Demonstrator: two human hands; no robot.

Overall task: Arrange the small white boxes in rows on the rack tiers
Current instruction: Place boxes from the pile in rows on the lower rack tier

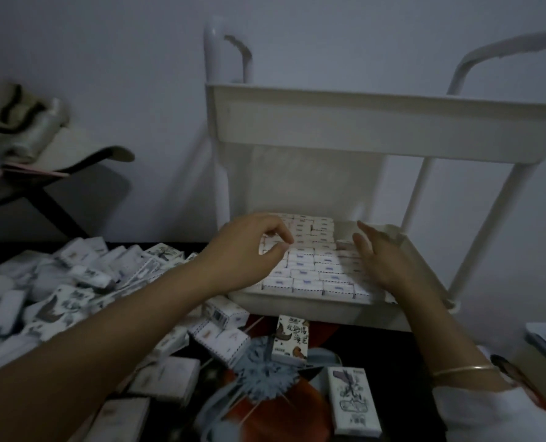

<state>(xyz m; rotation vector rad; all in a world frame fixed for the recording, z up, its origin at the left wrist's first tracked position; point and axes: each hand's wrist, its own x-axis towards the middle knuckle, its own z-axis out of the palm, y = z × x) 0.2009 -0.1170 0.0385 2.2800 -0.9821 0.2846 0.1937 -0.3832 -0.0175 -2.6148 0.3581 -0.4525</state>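
white boxes (306, 275): left hand (252, 250) curls over them, grip unclear; right hand (380, 261) flat, straight-fingered

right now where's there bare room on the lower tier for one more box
The only bare patch shows at the back right corner of the lower tier, between the box rows, the right hand and the rim. The rest is packed. The top tier hides its inside. The pile on the left is crowded.

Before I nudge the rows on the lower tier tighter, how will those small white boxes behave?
Flat-sided, the small white boxes should slide, not roll. Packed edge to edge on the lower tier, a push probably shifts a whole row. They look light and thin-walled, so may dent.
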